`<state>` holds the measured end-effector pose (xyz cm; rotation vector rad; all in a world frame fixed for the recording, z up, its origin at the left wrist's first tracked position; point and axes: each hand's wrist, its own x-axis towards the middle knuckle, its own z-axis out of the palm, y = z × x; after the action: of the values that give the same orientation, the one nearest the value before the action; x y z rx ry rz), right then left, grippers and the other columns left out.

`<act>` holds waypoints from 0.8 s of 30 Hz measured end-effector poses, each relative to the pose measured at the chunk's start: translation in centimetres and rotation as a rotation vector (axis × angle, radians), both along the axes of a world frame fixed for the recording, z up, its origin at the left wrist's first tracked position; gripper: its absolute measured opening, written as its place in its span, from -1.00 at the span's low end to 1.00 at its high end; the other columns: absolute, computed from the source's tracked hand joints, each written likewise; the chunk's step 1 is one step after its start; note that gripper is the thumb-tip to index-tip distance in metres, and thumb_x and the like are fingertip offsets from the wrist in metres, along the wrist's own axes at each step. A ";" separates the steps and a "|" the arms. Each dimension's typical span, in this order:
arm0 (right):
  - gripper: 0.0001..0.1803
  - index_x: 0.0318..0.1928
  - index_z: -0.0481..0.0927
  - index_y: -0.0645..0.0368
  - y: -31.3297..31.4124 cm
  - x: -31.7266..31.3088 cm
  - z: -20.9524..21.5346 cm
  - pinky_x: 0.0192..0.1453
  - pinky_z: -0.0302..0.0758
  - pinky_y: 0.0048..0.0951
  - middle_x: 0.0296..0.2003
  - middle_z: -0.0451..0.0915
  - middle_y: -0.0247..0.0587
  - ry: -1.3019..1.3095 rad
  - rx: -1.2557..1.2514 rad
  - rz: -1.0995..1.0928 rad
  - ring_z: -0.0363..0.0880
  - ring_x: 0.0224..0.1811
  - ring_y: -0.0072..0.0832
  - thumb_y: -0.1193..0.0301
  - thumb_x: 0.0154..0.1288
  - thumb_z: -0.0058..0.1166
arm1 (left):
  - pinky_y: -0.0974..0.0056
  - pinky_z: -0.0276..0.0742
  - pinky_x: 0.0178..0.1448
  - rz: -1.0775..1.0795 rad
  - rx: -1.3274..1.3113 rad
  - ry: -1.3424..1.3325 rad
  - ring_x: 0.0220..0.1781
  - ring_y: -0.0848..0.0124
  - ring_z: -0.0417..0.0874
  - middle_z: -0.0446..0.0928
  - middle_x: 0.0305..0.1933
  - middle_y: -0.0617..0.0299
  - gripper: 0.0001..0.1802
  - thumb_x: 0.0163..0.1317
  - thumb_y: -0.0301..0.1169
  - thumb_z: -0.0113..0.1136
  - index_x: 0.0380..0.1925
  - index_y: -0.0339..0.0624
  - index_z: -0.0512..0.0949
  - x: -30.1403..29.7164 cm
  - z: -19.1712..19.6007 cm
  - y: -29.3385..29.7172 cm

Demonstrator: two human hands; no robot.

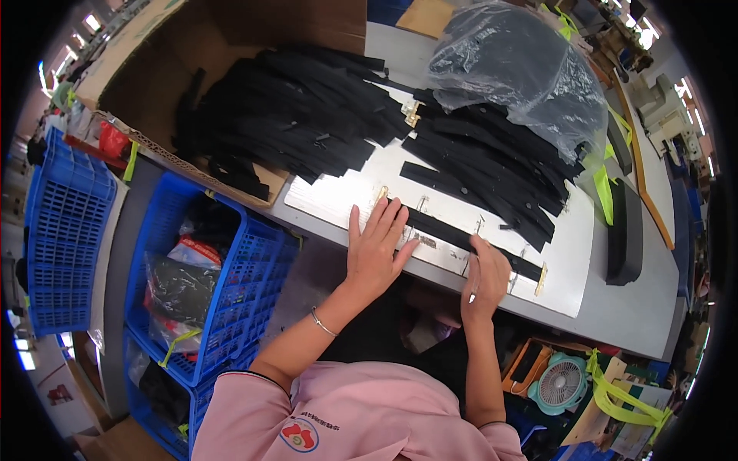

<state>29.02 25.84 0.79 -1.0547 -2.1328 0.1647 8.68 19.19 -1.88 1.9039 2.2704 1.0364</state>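
Fingers of my left hand [374, 250] press flat, spread on the black strip [461, 240] at the desk's [630, 307] near edge, right hand [484, 278] pinching it, seating it squarely in the metal plate [338, 196] seems next.

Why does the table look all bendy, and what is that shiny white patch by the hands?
Head view: the fisheye lens curves the grey table edge and darkens the corners; lamp glare whitens the flat metal plate beside the left hand; the black straps stay sharp.
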 end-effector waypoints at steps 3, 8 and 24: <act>-0.51 0.31 0.52 0.20 0.6 2.2 -0.8 0.54 0.23 0.02 0.25 0.60 -0.01 -0.236 -0.015 -0.020 0.50 0.38 -0.08 0.55 0.38 0.21 | -0.33 -0.11 0.62 -0.021 -0.012 0.002 0.60 0.10 0.30 0.41 0.52 0.10 -0.35 0.34 -0.17 0.35 0.36 -0.22 0.50 0.0 0.1 0.1; -0.51 0.40 0.40 0.18 5.8 2.2 -0.1 0.68 -0.06 0.09 0.44 0.39 0.08 -0.307 -0.272 -0.006 0.19 0.59 -0.04 0.37 0.55 0.05 | -0.21 -0.16 0.69 0.003 0.052 -0.091 0.64 0.06 0.23 0.34 0.54 -0.05 -0.45 0.46 -0.41 0.10 0.44 -0.19 0.42 -3.2 1.4 0.6; -0.38 0.37 0.44 0.13 3.3 4.7 -0.1 0.65 0.05 0.09 0.36 0.52 -0.03 -0.042 -0.091 -0.018 0.41 0.48 -0.09 0.64 0.32 0.21 | -0.27 -0.02 0.65 -0.006 0.211 0.089 0.41 0.07 0.55 0.70 0.10 0.15 -0.82 0.22 -0.57 0.32 -0.18 -0.16 0.72 -8.0 3.1 3.2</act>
<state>33.76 29.19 0.73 -1.1386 -2.1696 0.2344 0.71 22.42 1.21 2.0719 2.2812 1.2618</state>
